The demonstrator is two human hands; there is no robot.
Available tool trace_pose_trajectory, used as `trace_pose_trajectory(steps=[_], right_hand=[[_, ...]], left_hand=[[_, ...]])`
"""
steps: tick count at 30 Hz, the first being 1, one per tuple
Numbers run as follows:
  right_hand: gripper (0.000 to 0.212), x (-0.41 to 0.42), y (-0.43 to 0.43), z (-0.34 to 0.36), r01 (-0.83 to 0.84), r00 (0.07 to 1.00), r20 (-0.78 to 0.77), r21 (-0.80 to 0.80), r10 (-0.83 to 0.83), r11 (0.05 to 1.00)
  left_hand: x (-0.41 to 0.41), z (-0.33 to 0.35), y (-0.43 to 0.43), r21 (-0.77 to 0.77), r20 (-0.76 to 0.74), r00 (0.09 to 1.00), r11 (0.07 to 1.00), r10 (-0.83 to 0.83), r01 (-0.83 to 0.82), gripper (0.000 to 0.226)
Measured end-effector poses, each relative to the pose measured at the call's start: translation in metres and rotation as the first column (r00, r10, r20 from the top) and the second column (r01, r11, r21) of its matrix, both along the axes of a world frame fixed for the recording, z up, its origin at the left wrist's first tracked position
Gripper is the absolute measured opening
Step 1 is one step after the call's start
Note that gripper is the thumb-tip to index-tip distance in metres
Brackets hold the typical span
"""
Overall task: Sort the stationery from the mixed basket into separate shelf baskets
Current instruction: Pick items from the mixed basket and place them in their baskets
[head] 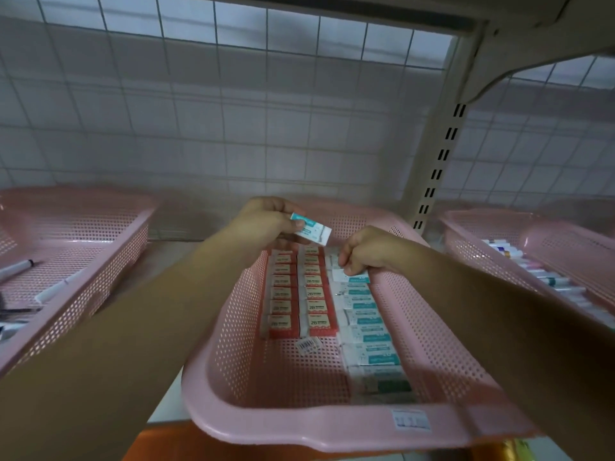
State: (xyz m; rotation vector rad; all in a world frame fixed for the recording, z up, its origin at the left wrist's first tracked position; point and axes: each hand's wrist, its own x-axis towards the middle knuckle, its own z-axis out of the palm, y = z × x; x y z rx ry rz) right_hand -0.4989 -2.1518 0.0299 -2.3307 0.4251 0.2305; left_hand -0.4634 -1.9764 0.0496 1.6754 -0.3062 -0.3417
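Observation:
A pink perforated basket (299,424) stands in the middle of the shelf. Inside it lie two rows of red-sleeved 2B erasers (301,294) and, to their right, one row of teal-and-white erasers (369,331). My left hand (266,224) pinches a loose teal-and-white eraser (312,229) in the air above the far end of the basket. My right hand (362,251) reaches down at the far end of the teal row and pinches the eraser (349,277) lying there.
A pink basket (109,261) with pens stands to the left. Another pink basket (472,241) with markers stands to the right, past a slotted shelf upright (436,168). A wire grid backs the shelf. A loose barcode label (309,345) lies on the middle basket's floor.

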Motion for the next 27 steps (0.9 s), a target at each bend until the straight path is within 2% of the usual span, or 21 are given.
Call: trace_pose_trajectory(steps=[11,14,15,17,19,23,27], right_hand=[[0.025,-0.002,0.000,-0.001,0.042,0.999,-0.012,-0.009,-0.042,0.999],[0.017,-0.002,0.001,0.003,0.027,0.994,0.107,-0.049,-0.021,0.998],[0.014,-0.003,0.003,0.005,0.024,0.983,0.183,-0.024,-0.019,0.999],[0.005,-0.005,0.007,0.011,0.007,0.962,0.265,0.196,-0.060,0.981],[0.015,-0.008,0.010,0.014,-0.048,0.960,0.273,0.395,-0.068,0.917],[0.005,-0.010,0.011,0.016,-0.073,0.955,0.295,0.368,-0.042,0.927],[0.015,-0.013,0.013,0.019,-0.136,0.966,0.257,0.455,0.016,0.880]], left_hand=[[0.002,-0.006,-0.002,0.132,0.050,0.997,0.990,-0.062,0.055,0.010],[0.003,-0.008,-0.003,0.142,0.046,0.998,0.989,-0.042,0.035,0.012],[0.004,-0.007,-0.004,0.129,0.038,0.999,0.991,-0.029,0.024,0.013],[0.003,-0.007,-0.004,0.082,0.018,1.000,0.997,-0.011,0.009,0.015],[0.001,-0.006,-0.003,0.039,0.018,1.000,0.999,-0.010,0.010,0.017],[-0.003,-0.004,-0.001,-0.039,0.070,0.997,0.999,-0.016,0.019,0.034],[-0.003,-0.002,0.001,-0.149,0.116,0.992,0.988,0.058,-0.040,0.052]])
